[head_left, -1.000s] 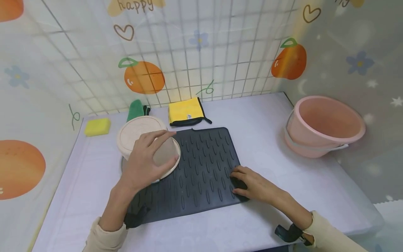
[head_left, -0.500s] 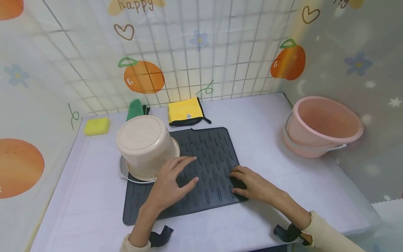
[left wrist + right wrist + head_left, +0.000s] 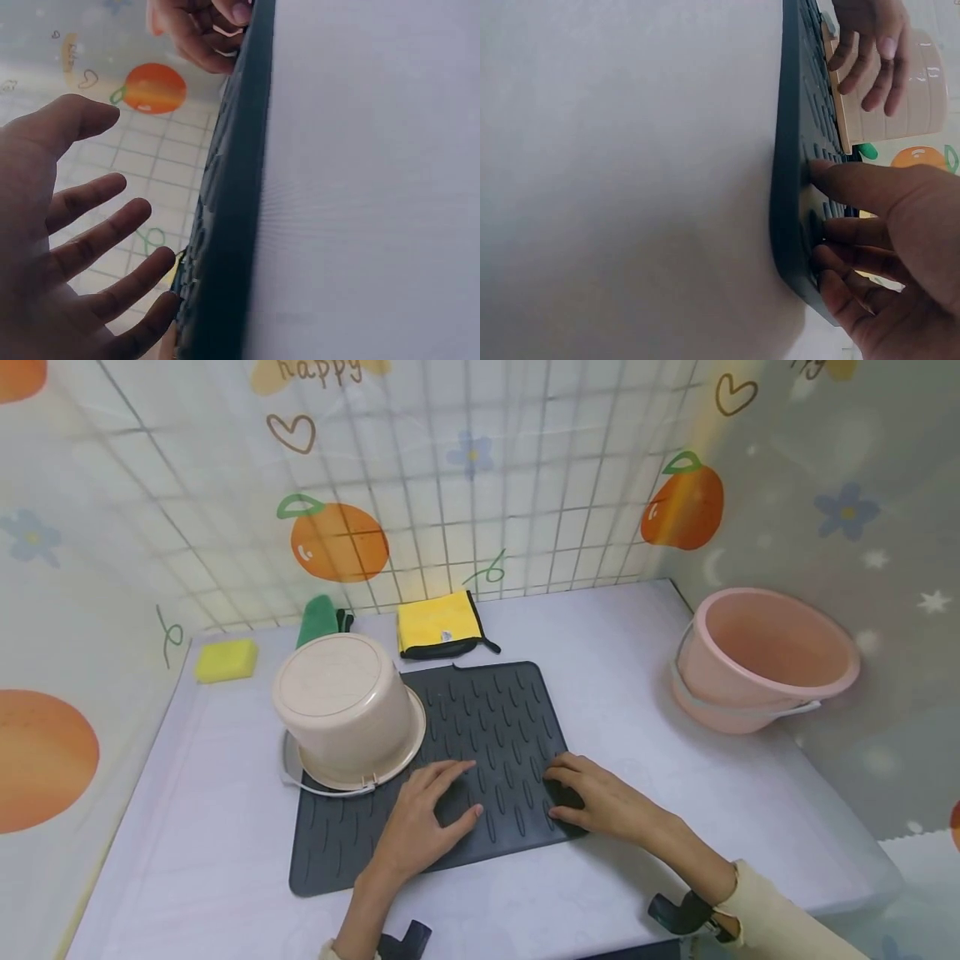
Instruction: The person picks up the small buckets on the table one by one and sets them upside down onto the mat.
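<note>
Toward the worktop's [image 3: 622, 677] front edge, a dark mat [image 3: 487, 727] is touched near its front-right corner by the right hand [image 3: 592, 793], thumb parted from bent fingers; above the mat's front edge the left hand [image 3: 423, 820] is held, fingers spread.

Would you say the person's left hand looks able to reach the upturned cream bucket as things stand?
Probably yes: the left hand holds nothing and is over the dark mat, close to the upturned cream bucket, with nothing visible standing between them.
</note>
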Demonstrator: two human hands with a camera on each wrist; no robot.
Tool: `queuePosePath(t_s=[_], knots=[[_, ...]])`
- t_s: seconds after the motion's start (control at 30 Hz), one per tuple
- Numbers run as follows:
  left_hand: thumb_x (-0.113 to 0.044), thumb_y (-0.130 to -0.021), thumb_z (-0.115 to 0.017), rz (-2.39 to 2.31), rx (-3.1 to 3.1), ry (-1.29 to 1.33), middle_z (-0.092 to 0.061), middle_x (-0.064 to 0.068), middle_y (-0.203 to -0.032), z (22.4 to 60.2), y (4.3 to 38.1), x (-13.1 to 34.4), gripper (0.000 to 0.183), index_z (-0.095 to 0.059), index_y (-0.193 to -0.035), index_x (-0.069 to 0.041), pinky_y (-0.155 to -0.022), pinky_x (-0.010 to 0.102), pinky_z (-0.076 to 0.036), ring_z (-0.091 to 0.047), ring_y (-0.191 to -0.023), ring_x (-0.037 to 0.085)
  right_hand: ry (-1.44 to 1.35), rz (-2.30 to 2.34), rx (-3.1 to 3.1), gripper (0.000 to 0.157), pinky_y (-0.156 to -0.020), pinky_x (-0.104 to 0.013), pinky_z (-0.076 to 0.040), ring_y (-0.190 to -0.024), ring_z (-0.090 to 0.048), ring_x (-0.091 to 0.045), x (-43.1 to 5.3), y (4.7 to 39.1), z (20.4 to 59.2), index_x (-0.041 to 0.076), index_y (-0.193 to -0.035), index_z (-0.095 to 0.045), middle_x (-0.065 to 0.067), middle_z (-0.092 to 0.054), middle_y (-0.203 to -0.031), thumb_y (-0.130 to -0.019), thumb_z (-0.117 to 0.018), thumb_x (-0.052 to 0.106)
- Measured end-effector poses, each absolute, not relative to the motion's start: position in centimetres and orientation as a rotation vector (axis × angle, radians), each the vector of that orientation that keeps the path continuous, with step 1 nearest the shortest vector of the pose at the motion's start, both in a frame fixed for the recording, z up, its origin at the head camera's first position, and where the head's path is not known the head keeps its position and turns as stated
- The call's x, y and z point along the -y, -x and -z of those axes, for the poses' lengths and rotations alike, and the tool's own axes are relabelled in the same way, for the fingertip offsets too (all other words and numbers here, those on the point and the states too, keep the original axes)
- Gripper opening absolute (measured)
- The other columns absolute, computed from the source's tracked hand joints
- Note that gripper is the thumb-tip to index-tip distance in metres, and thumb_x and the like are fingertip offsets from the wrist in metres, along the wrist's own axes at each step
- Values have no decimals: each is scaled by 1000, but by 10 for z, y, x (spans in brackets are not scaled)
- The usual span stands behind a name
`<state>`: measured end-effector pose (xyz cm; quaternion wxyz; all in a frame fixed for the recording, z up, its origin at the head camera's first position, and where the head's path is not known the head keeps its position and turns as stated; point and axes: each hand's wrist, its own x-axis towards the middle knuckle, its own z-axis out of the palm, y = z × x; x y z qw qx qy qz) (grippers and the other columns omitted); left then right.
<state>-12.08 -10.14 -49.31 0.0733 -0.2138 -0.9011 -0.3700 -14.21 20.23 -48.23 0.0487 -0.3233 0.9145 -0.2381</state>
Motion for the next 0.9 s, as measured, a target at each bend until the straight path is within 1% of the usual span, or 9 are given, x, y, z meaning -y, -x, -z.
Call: queuePosePath(t_s=[0.07,0.3,0.53,0.73,0.9], knots=[[-44,-89,-73,1110,2717,633,-54,-5,-138,496,120,101,57,-58,-141,-27,-104,52,-38,-48,-127,19,982,729,-2789,50,-101,-40,-47,-122,-53,-25,-202,142,482,-2,-126,-63,-9,-56,-129,-88,-79,25],[-46,-89,-73,1078,2783,609,-55,-5,-138,504,118,101,58,-57,-142,-28,-105,47,-35,-47,-129,19,984,724,-2799,49,-100,-40,-47,-121,-54,-25,-202,142,483,-1,-125,-63,-9,-56,-129,-87,-80,25],[-45,-86,-76,975,2828,647,-55,-2,-138,511,117,102,59,-61,-139,-24,-106,48,-33,-44,-128,22,1005,712,-2802,49,-100,-41,-48,-120,-55,-26,-201,142,483,-2,-125,-64,-10,-56,-127,-87,-80,24],[-43,-84,-78,921,2816,686,-53,-4,-139,515,117,105,55,-65,-133,-23,-106,47,-32,-42,-128,21,1061,648,-2806,48,-96,-36,-49,-115,-55,-21,-199,144,479,-2,-124,-64,-7,-56,-124,-88,-80,26],[-45,-85,-77,906,2813,688,-53,-7,-139,517,117,104,54,-65,-133,-24,-106,46,-32,-42,-128,19,1088,593,-2847,46,-95,-37,-50,-113,-58,-21,-202,143,472,-1,-123,-65,-7,-58,-122,-89,-79,26]])
